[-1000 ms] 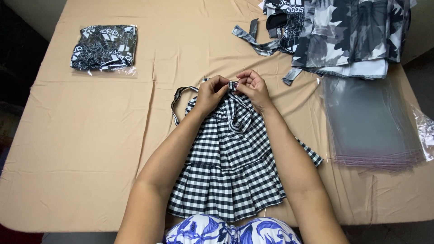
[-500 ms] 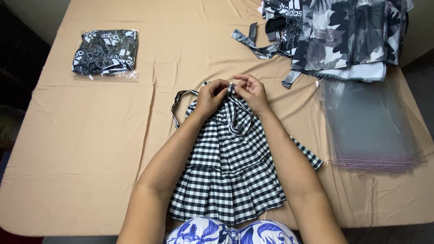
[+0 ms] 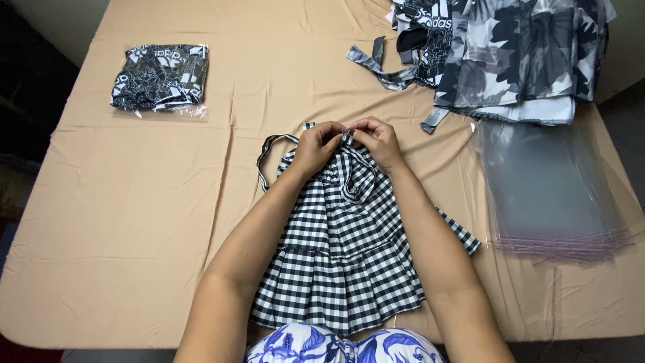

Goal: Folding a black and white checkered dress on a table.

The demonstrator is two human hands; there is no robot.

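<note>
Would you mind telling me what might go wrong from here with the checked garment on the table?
1. Both hands, left hand and right hand, pinch the top edge of the black-and-white checked garment; its loose strap may tangle or fold in crooked.
2. The pleated hem lies close to the table edge and might slide off.
3. The stack of clear plastic bags looks slippery and might scatter if bumped.

Single head view, looking steeply down, close over table [image 3: 121, 222]
</note>
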